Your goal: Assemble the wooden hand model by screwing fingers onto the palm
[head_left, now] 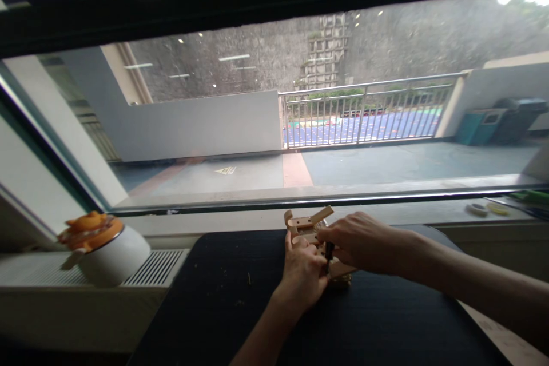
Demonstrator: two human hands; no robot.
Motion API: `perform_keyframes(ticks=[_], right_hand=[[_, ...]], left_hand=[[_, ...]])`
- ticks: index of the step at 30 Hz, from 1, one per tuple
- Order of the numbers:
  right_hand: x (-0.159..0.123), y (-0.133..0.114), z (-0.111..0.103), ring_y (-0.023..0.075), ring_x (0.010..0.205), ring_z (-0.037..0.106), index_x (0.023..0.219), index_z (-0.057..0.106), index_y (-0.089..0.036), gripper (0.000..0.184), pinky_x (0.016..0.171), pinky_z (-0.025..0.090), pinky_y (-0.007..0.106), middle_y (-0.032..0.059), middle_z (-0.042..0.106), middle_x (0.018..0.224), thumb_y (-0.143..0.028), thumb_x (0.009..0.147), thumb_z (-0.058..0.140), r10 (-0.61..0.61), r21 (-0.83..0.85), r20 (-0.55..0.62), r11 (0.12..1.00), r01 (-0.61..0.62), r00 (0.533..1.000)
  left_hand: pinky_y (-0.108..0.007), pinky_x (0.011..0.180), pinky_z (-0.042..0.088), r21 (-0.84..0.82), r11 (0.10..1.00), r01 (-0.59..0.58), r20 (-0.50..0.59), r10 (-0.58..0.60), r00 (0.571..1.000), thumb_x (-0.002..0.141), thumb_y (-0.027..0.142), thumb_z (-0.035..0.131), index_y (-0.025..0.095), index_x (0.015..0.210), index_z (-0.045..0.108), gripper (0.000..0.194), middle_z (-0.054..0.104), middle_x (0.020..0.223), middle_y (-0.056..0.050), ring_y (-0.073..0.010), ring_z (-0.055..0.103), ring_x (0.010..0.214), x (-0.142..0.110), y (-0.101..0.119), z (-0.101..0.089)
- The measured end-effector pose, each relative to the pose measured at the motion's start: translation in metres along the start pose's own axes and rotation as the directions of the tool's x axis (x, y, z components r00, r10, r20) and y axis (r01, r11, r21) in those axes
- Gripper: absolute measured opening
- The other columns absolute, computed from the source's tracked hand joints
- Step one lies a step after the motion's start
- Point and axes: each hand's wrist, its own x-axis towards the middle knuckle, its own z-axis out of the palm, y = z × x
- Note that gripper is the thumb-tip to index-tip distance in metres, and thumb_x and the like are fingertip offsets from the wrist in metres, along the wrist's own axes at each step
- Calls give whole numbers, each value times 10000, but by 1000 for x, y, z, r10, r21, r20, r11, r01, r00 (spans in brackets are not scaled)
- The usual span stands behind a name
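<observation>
A pale wooden assembly (302, 222) of several cut pieces with dark holes stands on the black table, toward its far edge. My left hand (302, 269) is closed on the near left side of it, fingers bent over the wood. From the right, my right hand (362, 243) grips a dark, upright tool (329, 250) that looks like a screwdriver, its lower end down by the left fingertips. Both hands cover much of the wood, and the tool's tip is hidden.
Bits of debris (249, 279) lie on the black table (206, 314). A white pot with an orange lid (114, 254) stands on the slatted ledge at left. Tape rolls (478, 210) rest on the sill at right. A window (206, 126) closes off the far side.
</observation>
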Motion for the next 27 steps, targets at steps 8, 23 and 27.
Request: perform_keyframes(ticks=[8, 23, 27], right_hand=[[3, 0, -1, 179, 645, 624, 819, 675, -145, 196, 507, 219, 278, 76, 687, 714, -67, 765, 503, 0, 11, 41, 1000, 0, 999], [1, 0, 2, 195, 659, 626, 819, 653, -163, 128, 499, 195, 283, 69, 682, 720, -176, 788, 530, 18, 1, -1, 1000, -18, 1000], [0, 0, -1, 164, 645, 612, 793, 643, -178, 175, 498, 200, 270, 45, 676, 724, -95, 731, 502, -9, 11, 16, 1000, 9, 1000]], left_hand=[[-535, 1093, 131, 1, 1000, 3, 8, -3, 1000, 750, 355, 639, 266, 765, 719, 121, 683, 826, -14, -248, 524, 999, 0, 1, -2], [-545, 1101, 92, 5, 1000, -12, -16, 12, 1000, 768, 379, 626, 286, 824, 733, 152, 686, 839, -15, -254, 522, 1012, 0, 1, 0], [-535, 1095, 118, 4, 1000, -16, -22, 16, 1000, 760, 364, 629, 274, 801, 734, 144, 683, 808, -19, -255, 528, 1004, 1, 1, 1]])
